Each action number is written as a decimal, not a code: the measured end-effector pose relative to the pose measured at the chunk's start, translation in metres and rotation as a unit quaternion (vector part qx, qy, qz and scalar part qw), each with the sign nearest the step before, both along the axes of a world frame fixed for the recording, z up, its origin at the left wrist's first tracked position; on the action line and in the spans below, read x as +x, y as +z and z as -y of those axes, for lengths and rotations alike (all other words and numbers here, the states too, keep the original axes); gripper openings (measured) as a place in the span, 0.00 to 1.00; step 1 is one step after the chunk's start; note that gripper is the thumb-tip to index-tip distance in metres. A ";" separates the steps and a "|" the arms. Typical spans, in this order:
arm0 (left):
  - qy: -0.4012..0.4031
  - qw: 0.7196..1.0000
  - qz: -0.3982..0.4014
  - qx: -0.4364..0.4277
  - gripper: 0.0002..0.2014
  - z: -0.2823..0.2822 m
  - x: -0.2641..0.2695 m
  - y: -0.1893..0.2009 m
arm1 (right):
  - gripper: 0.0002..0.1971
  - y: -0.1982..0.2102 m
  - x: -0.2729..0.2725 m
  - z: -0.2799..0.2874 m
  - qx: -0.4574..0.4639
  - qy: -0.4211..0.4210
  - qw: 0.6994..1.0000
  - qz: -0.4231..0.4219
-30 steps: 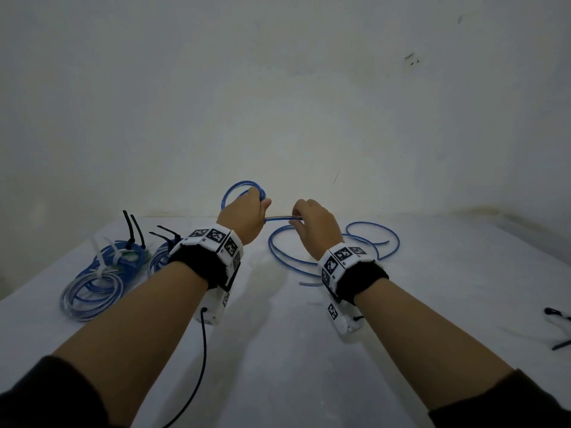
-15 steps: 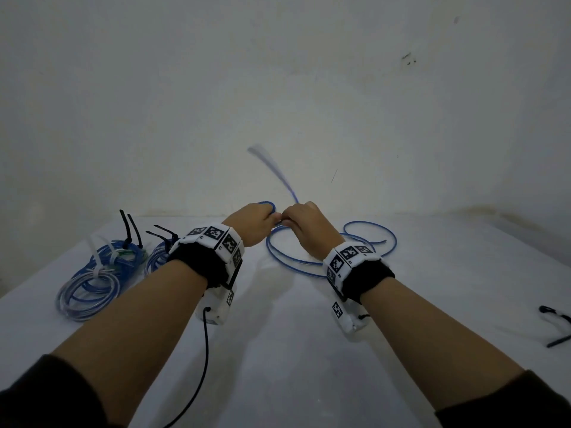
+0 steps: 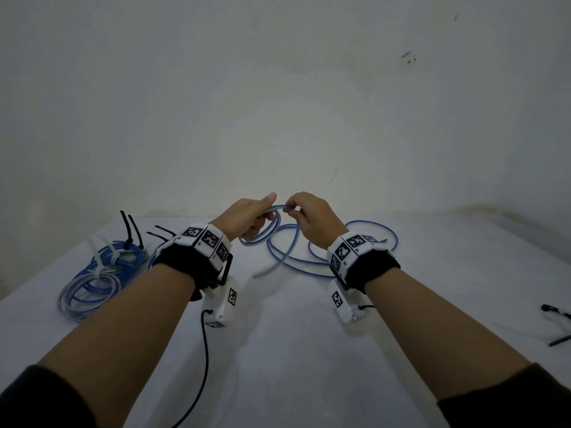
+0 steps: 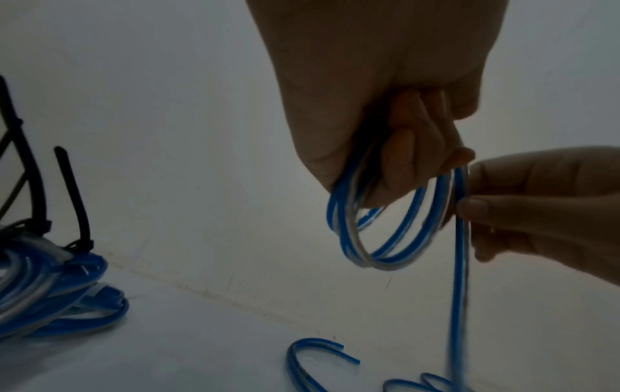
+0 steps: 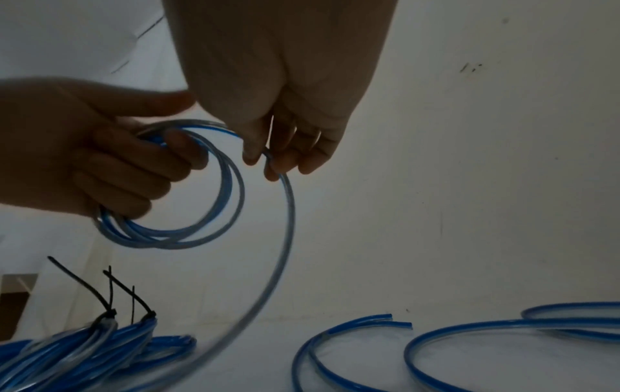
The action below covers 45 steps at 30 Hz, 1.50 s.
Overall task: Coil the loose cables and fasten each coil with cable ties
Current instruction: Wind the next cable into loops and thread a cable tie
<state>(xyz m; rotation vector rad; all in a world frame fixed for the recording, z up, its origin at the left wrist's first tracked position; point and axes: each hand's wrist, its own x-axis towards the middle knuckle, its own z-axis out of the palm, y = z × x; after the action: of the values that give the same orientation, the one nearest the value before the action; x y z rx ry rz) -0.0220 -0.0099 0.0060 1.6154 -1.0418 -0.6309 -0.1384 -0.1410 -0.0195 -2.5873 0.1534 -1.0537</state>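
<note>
My left hand (image 3: 247, 219) grips a small coil of blue-and-clear cable (image 3: 262, 233), a few loops held above the table; the same coil (image 4: 379, 225) hangs from curled fingers in the left wrist view. My right hand (image 3: 309, 214) pinches the cable's running length (image 5: 285, 212) between thumb and fingers just right of the coil (image 5: 174, 212). From there the cable drops to the table, where its loose loops (image 3: 340, 257) lie under and behind the right wrist. A free cable end (image 5: 385, 319) rests on the table.
Finished blue coils (image 3: 99, 273) bound with black and white cable ties (image 3: 129, 230) lie at the table's left. Loose black ties (image 3: 559, 322) sit near the right edge. A wall stands close behind the table (image 3: 278, 366). A black cord (image 3: 200, 366) trails from the left wrist device.
Another loop has been added: the cable end whipped up in the air half a second ago, and now the coil in my left hand is larger, with the right hand pinching beside it.
</note>
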 end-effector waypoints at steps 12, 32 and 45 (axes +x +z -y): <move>-0.096 0.966 -0.206 -0.120 0.20 -0.005 -0.003 0.012 | 0.06 -0.021 -0.007 0.010 0.177 -0.076 0.981 -0.025; -0.056 0.913 -0.324 -0.242 0.18 0.009 -0.004 0.005 | 0.08 -0.022 0.004 -0.016 0.054 0.019 0.998 0.003; -0.013 0.981 -0.099 -0.169 0.11 0.013 -0.011 -0.002 | 0.09 -0.012 -0.008 -0.015 0.281 0.022 0.958 0.052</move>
<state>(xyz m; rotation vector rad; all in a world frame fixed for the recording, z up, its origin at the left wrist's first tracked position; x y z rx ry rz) -0.0330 -0.0226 0.0044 1.2199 -0.9658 -0.5827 -0.1463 -0.1261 -0.0310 -2.0117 0.3176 -0.9583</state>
